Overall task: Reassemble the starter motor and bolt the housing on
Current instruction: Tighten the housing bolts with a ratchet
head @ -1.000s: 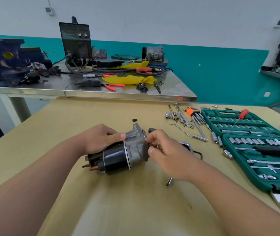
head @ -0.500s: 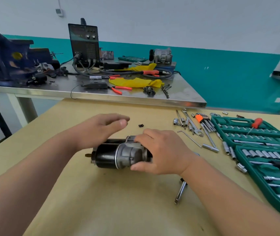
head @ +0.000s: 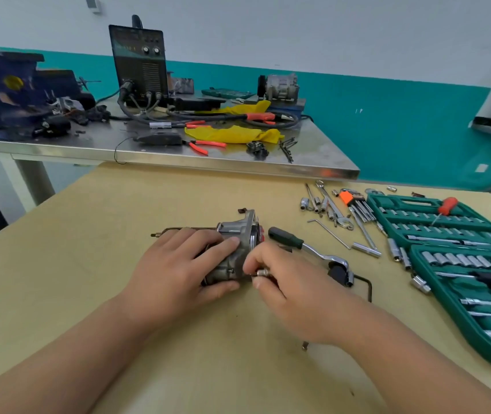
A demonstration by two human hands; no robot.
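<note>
The starter motor (head: 239,234) lies on the yellow-brown table (head: 118,234), its grey cast housing facing right with a flange sticking up. My left hand (head: 178,270) lies over the motor body and grips it, thumb under the housing, fingers across the top. My right hand (head: 286,282) pinches a small silver bolt (head: 263,273) between thumb and fingers, its tip held against the lower right face of the housing. The black motor body is mostly hidden under my left hand.
A ratchet wrench with black handle (head: 306,246) lies just right of the motor. Loose sockets, spanners and hex keys (head: 354,204) lie further right, beside an open green socket set case (head: 447,243). A steel bench (head: 178,150) with a welder and a vise stands behind.
The motor has been turned so its flange points up. My left hand came down from hovering and took hold of the body. My right hand left the housing and now pinches a bolt at its face.
</note>
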